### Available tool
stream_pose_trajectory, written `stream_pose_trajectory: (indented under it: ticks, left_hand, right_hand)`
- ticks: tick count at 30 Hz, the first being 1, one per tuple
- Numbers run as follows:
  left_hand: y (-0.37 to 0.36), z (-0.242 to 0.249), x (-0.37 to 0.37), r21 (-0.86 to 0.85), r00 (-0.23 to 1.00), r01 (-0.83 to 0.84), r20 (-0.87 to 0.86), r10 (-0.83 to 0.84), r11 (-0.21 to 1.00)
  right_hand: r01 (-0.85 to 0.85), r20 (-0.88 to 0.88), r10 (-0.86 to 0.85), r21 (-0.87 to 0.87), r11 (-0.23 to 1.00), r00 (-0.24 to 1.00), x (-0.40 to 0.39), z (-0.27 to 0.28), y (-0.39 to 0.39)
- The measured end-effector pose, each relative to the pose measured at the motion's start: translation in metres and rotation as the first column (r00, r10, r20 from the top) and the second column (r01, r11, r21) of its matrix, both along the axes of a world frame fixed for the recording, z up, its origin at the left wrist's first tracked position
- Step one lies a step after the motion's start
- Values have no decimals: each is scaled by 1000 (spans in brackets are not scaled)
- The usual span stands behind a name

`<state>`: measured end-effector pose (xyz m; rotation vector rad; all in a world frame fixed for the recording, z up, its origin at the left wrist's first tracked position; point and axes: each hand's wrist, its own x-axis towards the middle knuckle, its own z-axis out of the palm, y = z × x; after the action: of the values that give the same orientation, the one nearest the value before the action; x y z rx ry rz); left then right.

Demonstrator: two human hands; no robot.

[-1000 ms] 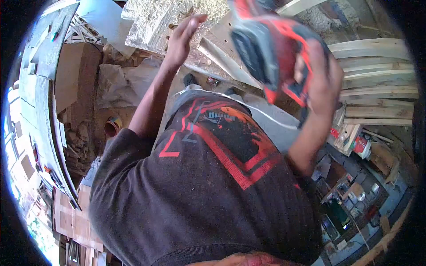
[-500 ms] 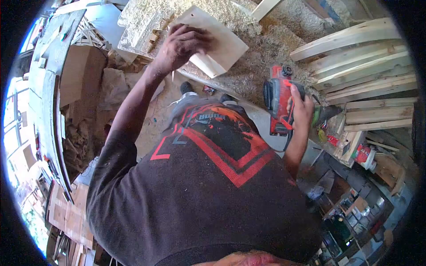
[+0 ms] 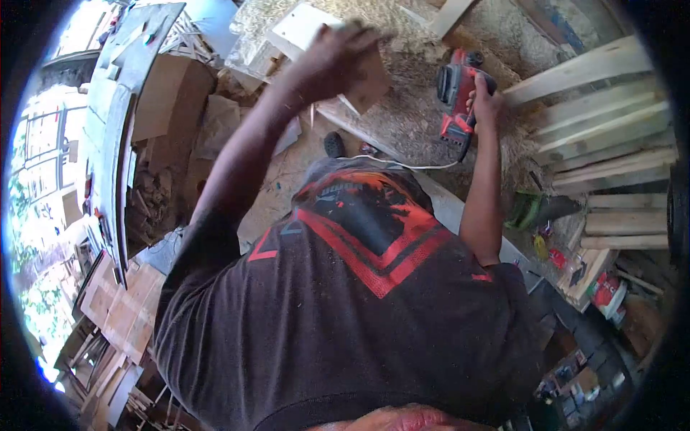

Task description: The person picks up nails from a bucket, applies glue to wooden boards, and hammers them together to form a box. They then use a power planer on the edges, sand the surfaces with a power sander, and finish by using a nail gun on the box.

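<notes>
A pale wooden board (image 3: 298, 29), with a small dark hole near one corner, lies on the shavings-covered work surface. My left hand (image 3: 341, 61) is over it with fingers stretched out, slightly smeared by motion, hiding much of its middle. A red and black electric planer (image 3: 454, 97) is in my right hand (image 3: 486, 104), fingers wrapped round its rear handle. The planer is right of the board, over the wood shavings (image 3: 402, 93). From its back end a cord (image 3: 431, 167) runs left across the front of my body.
Several planed boards (image 3: 604, 118) are stacked on the right. Below them are a green tool (image 3: 525, 210) and a red and white container (image 3: 608, 294). A long plank bench (image 3: 108, 136) runs along the left, beside a cardboard box (image 3: 167, 97).
My right hand has carried the planer forward, away from my body. My left hand has shifted right across the board, its fingers straightening.
</notes>
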<state>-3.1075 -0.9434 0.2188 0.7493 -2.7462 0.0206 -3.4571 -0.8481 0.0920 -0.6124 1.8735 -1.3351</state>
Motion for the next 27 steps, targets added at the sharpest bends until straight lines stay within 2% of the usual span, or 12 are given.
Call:
stream_pose_trajectory:
  ticks: [2, 3, 6, 11, 14, 15, 18, 19, 21, 24, 25, 27]
  left_hand:
    - [-35, 46, 36, 107, 988, -149, -35, 153, 983]
    - [-55, 53, 60, 505, 901, -385, 23, 434, 772]
    - [-133, 15, 147, 529, 909, -36, -335, 249, 848]
    - [-148, 17, 180, 691, 864, -38, -340, 371, 721]
    - [-162, -17, 195, 668, 752, -59, -459, 474, 741]
    - [-165, -23, 203, 689, 721, -65, -467, 512, 721]
    - [-168, -50, 222, 817, 528, 135, -538, 658, 560]
    - [-161, -51, 228, 858, 459, 222, -511, 727, 463]
    - [-139, -57, 242, 862, 337, 332, -488, 805, 383]
    - [-103, -46, 250, 806, 242, 516, -462, 854, 290]
    - [-82, -37, 236, 792, 80, 452, -493, 866, 410]
    - [-39, 0, 241, 727, 157, 577, -547, 822, 374]
  right_hand:
    - [-10, -31, 11, 23, 1000, 999, -8, -24, -10]
    - [-22, -82, 25, 41, 999, 996, -17, -37, -14]
    - [-49, -306, 60, 44, 998, 950, -6, -51, -13]
    - [-112, -846, -40, -118, 987, 531, 109, 42, -32]
    - [-333, 0, 335, -105, 937, 942, 182, 20, -71]
    - [-338, 383, 325, -34, 940, 865, 204, 2, -84]
    - [-448, 892, 158, 53, 893, 422, 247, -50, -109]
    - [-555, 982, 91, 16, 831, 165, 247, -83, -123]
    - [-606, 991, 134, -105, 789, 4, 265, -83, -141]
    - [-507, 881, 455, -336, 794, 128, 310, -29, -126]
    - [-475, 895, 436, -347, 809, 90, 314, -14, -120]
    - [-607, 815, 557, -366, 705, 156, 286, -20, -110]
